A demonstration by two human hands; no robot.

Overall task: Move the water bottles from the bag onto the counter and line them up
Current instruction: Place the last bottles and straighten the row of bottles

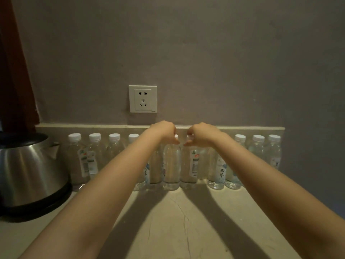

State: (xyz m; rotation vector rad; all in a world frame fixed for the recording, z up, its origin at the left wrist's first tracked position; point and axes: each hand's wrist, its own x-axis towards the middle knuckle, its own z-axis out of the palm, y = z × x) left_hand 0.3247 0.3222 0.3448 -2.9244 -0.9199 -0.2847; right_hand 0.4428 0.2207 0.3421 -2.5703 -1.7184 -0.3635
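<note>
Forearms: both bare, reach fwd from bottom corners over the counter (177, 230), converge at mid row; dark shadows fall on the stone under them.
Counter: pale stone w/ thin dark veins.
L hand (164, 131): back of hand up, fingers curled down over top of ctr-left bottle (171, 165). Thumb tip sits at the neck and a bit of white cap shows by the knuckles. Clamped on the cap/neck as far as shows.
R hand (200, 134): mirror pose, fingers curled down round top of ctr-right bottle (187, 165), thumb tip at neck, cap mostly hidden. Grips it likewise.
Hands: close together, a small gap betw. them, not touching.
Ctr bottles: both upright on counter, bases down, side by side, in line w/ the rest.
Bottle row (114, 152): clear plastic, white caps, all upright on counter along the backsplash (252, 128). Runs from just beside the kettle to near the backsplash's right end. Several are partly hidden behind the arms. Labels face diff. ways, and some show blue-white print.
Kettle (28, 169): steel body, black base, far left on counter, spout twd first bottle.
Socket (142, 99): white plate on wall (224, 62), above and a bit left of L hand.
Wall: plain grey-brown.
Left edge: dark red-brown panel (15, 71), detail too dim to tell.
</note>
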